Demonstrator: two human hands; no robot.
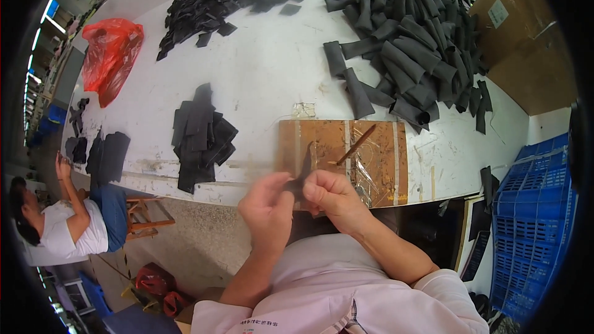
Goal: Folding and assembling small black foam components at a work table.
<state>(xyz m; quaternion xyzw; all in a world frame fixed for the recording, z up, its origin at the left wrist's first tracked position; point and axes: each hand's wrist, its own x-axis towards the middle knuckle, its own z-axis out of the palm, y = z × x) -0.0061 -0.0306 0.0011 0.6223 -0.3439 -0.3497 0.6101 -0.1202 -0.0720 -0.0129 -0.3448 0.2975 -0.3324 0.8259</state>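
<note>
Over the near edge of a brown board (pixel 383 148), my two hands meet around a small piece of black fabric (pixel 305 170). My left hand (pixel 269 204) is a little blurred, its fingers curled at the fabric's left side. Thumb and fingers of my right hand (pixel 334 195) pinch the same piece from the right. Part of the fabric is hidden by my fingers. A thin brown stick (pixel 359 143) lies slanted on the board, beside strips of clear tape (pixel 365 176). Left of the board lies a stack of flat black fabric pieces (pixel 199 133).
A large heap of dark fabric tubes (pixel 414 49) fills the back right, by a cardboard box (pixel 526 37). Small black pieces (pixel 210 6) are piled at the back. A red plastic bag (pixel 111 55) lies left. Blue crates (pixel 532 222) stand right. Another person (pixel 74 222) sits at left.
</note>
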